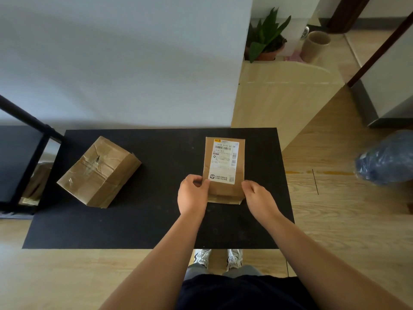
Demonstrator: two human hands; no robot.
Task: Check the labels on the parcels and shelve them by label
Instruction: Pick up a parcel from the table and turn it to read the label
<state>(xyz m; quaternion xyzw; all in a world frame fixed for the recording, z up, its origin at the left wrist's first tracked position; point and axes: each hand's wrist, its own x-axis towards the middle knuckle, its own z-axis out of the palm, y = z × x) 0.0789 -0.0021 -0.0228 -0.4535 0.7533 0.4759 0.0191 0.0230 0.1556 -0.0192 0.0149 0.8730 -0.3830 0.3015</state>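
A small brown cardboard parcel (224, 189) lies on the black mat (156, 220), right of centre, with its white shipping label (224, 161) facing up. My left hand (193, 195) grips its near left edge, thumb on top. My right hand (257, 196) holds the near right edge. A bigger, crumpled brown parcel (99, 172) with tape on top sits turned at an angle on the mat's left part, with no label showing on its visible faces.
A black shelf unit (24, 157) stands at the left edge, with brown parcels on a lower level. A white wall rises behind the mat. A blue plastic bag (386, 157) lies on the wooden floor at right. A potted plant (267, 39) stands far back.
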